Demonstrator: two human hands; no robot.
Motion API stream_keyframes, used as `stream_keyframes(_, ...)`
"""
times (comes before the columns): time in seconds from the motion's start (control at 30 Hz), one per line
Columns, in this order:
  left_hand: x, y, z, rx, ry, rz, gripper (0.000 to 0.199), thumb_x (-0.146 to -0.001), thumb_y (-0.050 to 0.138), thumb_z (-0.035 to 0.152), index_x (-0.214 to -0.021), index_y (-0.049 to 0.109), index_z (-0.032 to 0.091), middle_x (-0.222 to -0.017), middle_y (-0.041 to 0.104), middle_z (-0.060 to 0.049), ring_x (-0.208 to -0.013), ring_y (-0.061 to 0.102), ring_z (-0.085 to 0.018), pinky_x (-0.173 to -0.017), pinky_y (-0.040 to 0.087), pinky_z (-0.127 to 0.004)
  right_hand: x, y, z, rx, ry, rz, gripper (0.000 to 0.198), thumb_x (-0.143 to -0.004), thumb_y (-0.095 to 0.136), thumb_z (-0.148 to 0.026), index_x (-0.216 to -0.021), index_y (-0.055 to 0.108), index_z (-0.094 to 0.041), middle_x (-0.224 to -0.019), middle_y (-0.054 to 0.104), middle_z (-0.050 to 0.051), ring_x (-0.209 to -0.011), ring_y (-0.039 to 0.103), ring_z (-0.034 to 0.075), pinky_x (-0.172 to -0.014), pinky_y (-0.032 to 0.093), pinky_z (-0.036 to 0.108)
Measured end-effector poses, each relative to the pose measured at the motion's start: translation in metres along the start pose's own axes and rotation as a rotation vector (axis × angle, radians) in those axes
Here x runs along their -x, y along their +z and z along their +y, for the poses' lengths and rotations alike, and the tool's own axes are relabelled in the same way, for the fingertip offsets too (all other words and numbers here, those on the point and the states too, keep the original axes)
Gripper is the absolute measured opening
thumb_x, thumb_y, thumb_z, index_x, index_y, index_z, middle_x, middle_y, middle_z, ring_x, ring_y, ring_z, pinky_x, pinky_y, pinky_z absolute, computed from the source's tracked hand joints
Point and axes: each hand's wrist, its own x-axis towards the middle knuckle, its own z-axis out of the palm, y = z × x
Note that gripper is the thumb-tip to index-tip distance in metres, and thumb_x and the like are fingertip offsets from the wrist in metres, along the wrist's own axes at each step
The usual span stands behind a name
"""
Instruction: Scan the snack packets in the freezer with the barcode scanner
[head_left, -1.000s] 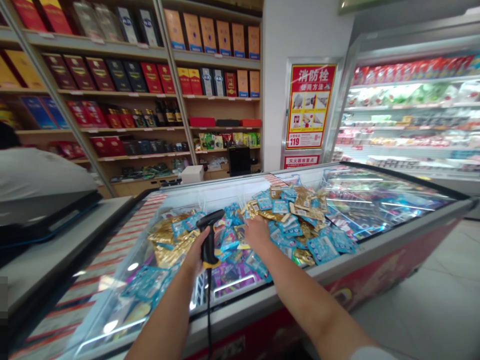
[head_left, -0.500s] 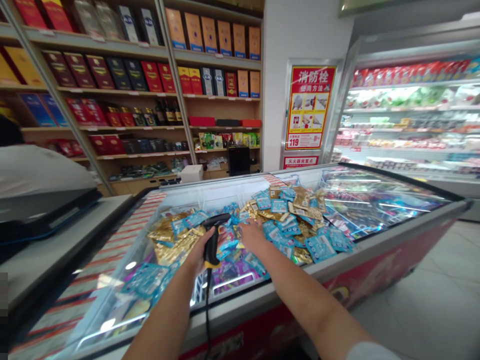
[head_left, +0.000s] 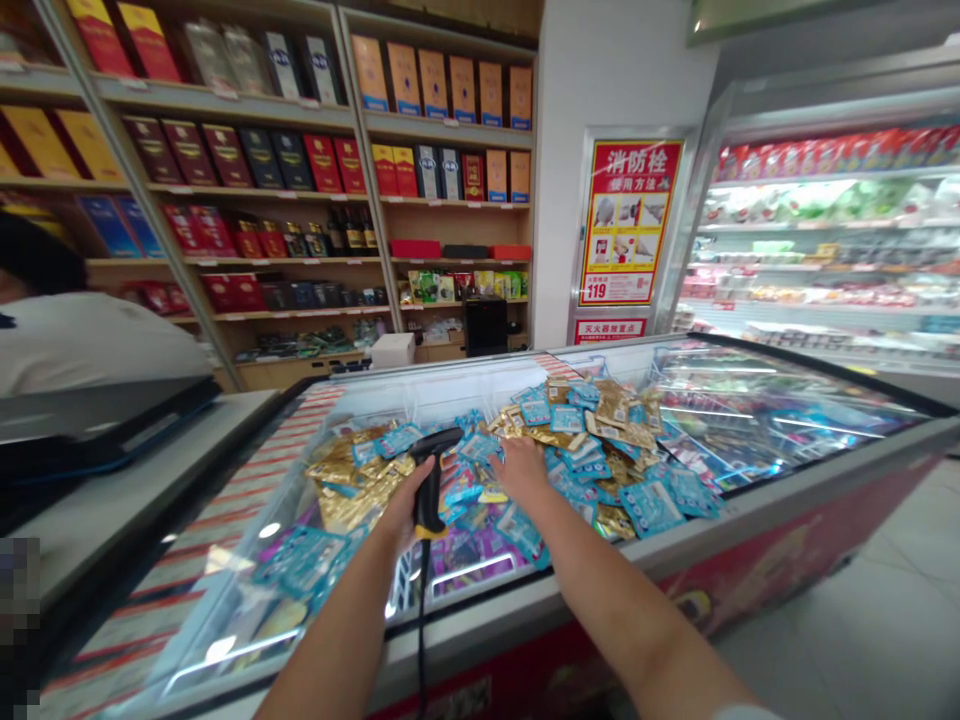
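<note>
My left hand (head_left: 407, 496) is wrapped around the grip of a black and yellow barcode scanner (head_left: 429, 490). The scanner's head points right, and its cord hangs down over the freezer's front edge. To the right of it, my right hand (head_left: 523, 470) lies over the heap of packets, fingers stretched out and touching them. Blue snack packets (head_left: 651, 508) and gold foil packets (head_left: 360, 492) are piled on both sides of the hands. A small yellow-marked packet (head_left: 491, 492) shows just below my right fingertips.
The packets lie on a glass-topped chest freezer (head_left: 814, 462). A grey counter (head_left: 161, 440) with a dark machine runs along the left, with a person in a white top (head_left: 97, 340) behind it. Shelves of boxed bottles (head_left: 322, 165) stand at the back; a lit fridge (head_left: 832, 230) is at right.
My right hand has shifted slightly right and up across the packets. The scanner stays in my left hand. The view has turned a little left, showing more of the person behind the counter.
</note>
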Motion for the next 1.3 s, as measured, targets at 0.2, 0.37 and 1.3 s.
stream_keyframes(0.2, 0.000, 0.001, 0.000, -0.029, 0.001, 0.013, 0.026, -0.086, 0.053, 0.028, -0.101, 0.067, 0.012, -0.105, 0.070, -0.011, -0.098, 0.065, -0.021, -0.081, 0.054, -0.028, 0.004, 0.006, -0.004, 0.044, 0.003, -0.093, 0.042, -0.084, 0.050, -0.046, -0.113, 0.059, -0.018, -0.129, 0.051, 0.013, -0.122, 0.034, 0.031, -0.098, 0.024, 0.047)
stream_keyframes(0.37, 0.001, 0.000, 0.001, -0.093, -0.068, 0.035, 0.031, -0.084, 0.055, 0.035, -0.103, 0.067, 0.014, -0.094, 0.072, -0.011, -0.088, 0.068, -0.021, -0.066, 0.055, -0.023, 0.002, 0.008, -0.005, -0.066, 0.014, -0.143, 0.032, -0.080, 0.058, -0.040, -0.105, 0.058, -0.021, -0.115, 0.059, 0.009, -0.120, 0.038, 0.027, -0.098, 0.022, 0.046)
stream_keyframes(1.3, -0.003, -0.006, -0.004, -0.171, -0.066, 0.006, 0.037, -0.077, 0.063, 0.043, -0.096, 0.068, 0.012, -0.092, 0.073, -0.012, -0.092, 0.068, -0.022, -0.080, 0.052, -0.026, -0.004, 0.004, -0.001, -0.678, 0.252, 0.024, 0.037, -0.084, 0.038, -0.010, -0.116, 0.055, -0.016, -0.083, 0.067, 0.002, -0.063, 0.063, 0.012, -0.066, 0.049, 0.022)
